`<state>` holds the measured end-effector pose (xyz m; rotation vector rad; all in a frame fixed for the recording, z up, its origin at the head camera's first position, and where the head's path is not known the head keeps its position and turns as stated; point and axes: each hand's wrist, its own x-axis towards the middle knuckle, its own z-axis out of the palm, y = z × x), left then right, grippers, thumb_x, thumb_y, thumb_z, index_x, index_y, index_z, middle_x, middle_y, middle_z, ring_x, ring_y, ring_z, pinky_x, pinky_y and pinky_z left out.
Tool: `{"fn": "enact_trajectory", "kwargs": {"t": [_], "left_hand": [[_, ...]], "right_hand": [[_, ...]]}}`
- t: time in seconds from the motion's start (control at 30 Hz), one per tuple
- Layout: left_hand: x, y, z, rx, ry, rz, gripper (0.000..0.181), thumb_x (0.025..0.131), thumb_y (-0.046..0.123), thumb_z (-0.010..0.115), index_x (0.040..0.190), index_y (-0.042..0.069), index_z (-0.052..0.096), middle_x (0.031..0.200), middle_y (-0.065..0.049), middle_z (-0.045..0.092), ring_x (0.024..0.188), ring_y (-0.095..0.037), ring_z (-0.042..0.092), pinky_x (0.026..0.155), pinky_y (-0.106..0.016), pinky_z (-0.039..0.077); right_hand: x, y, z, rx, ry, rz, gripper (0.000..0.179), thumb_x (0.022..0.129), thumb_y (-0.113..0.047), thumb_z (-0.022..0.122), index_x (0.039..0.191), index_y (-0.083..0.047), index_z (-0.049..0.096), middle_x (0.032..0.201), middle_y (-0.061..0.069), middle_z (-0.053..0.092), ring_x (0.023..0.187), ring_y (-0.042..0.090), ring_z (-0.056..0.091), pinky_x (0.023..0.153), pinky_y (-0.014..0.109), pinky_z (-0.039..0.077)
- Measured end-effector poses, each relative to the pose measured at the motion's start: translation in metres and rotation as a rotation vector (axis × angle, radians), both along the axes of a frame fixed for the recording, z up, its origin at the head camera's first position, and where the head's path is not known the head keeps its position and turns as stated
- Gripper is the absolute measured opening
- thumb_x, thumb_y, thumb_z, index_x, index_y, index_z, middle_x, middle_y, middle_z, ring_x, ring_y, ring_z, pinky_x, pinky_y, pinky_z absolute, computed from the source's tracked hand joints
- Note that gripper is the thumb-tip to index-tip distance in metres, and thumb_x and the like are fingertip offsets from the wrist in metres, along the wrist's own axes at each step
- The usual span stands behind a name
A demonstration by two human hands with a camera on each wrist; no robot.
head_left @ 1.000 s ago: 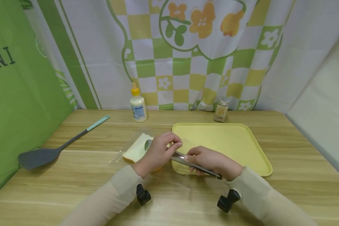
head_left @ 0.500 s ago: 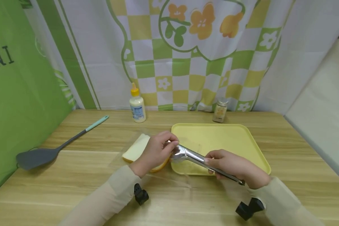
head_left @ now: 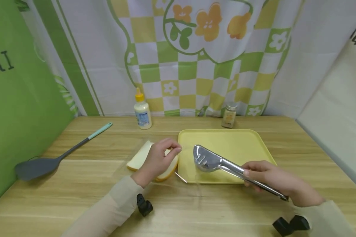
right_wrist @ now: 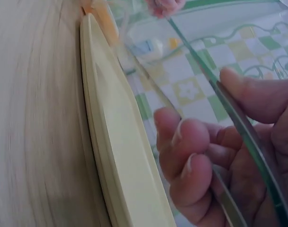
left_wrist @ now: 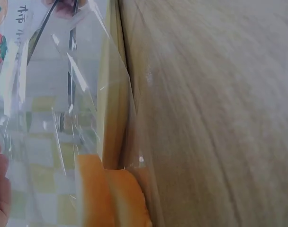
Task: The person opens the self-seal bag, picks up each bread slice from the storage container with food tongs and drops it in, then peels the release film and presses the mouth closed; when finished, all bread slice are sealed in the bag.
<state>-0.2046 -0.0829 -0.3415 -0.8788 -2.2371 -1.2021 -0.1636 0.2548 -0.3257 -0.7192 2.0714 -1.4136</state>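
A printed cloth point(head_left: 190, 70) with green and yellow checks and orange flowers fills the upper part of the head view. Below it, the wooden table point(head_left: 213, 214) spans the lower half. The yellow tray point(head_left: 246, 143) lies flat right of centre, and a dark spatula point(head_left: 73, 149) with a mint handle rests at the left.

My right hand point(head_left: 274, 176), lower right, holds the metal tongs point(head_left: 231, 166) by the arms, thumb on one side and fingers curled round the other. Their broad head points to the upper left, over the tray, the two arms a little apart.

My left hand point(head_left: 158, 158), near the centre, pinches the clear plastic film point(left_wrist: 82, 80) between thumb and forefinger. Just under that hand, left of the tray, lie the white bread slices point(head_left: 140, 157) with brown crusts; I can't tell whether the film wraps them fully.

The yellow-capped bottle point(head_left: 142, 115) stands upright at centre left, and the smaller spice jar point(head_left: 229, 116) stands upright behind the tray.
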Motion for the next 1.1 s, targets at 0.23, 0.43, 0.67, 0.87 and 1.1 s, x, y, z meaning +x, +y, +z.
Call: {"fn": "enact_trajectory", "kwargs": {"t": [0.23,0.43,0.67,0.87,1.1], "left_hand": [[0.001,-0.004,-0.003,0.015,-0.015,0.005,0.005,0.086,0.006,0.064,0.081,0.006,0.066,0.079,-0.002,0.063,0.072,-0.012,0.055,0.066,-0.033,0.049],[0.003,-0.008,-0.004,0.027,-0.026,0.015,0.005,0.086,0.006,0.064,0.082,0.005,0.066,0.081,-0.004,0.065,0.075,-0.015,0.059,0.067,-0.031,0.05],[0.004,-0.011,-0.003,0.015,-0.036,0.047,0.006,0.086,0.009,0.065,0.083,0.004,0.067,0.083,-0.006,0.067,0.08,-0.018,0.063,0.071,-0.036,0.051],[0.005,-0.012,-0.003,0.019,-0.049,0.052,0.005,0.085,0.008,0.065,0.082,0.005,0.067,0.082,-0.006,0.066,0.078,-0.018,0.061,0.068,-0.038,0.051],[0.005,-0.014,-0.004,0.019,-0.063,0.067,0.005,0.085,0.008,0.065,0.081,0.004,0.066,0.081,-0.006,0.065,0.076,-0.018,0.06,0.066,-0.041,0.049]], "right_hand": [[-0.002,0.025,-0.008,-0.006,0.033,-0.018,0.032,0.1,-0.008,0.037,0.119,0.017,0.042,0.088,0.005,0.058,0.064,0.007,0.055,0.054,0.026,0.05],[-0.001,0.051,-0.014,0.002,0.048,-0.064,0.028,0.101,-0.007,0.034,0.123,0.004,0.046,0.09,0.004,0.059,0.066,0.008,0.056,0.057,0.027,0.051],[-0.002,0.08,-0.026,-0.094,0.044,-0.116,0.039,0.101,-0.002,0.03,0.115,-0.027,0.055,0.091,-0.003,0.059,0.069,0.006,0.057,0.057,0.023,0.05],[-0.002,0.098,-0.032,-0.157,-0.022,-0.215,0.034,0.101,-0.004,0.028,0.11,-0.019,0.058,0.089,-0.001,0.059,0.069,0.007,0.059,0.057,0.023,0.05],[-0.002,0.113,-0.036,-0.06,-0.059,-0.541,0.02,0.1,-0.014,0.039,0.101,-0.018,0.058,0.086,-0.001,0.061,0.069,0.01,0.061,0.059,0.024,0.053]]}}
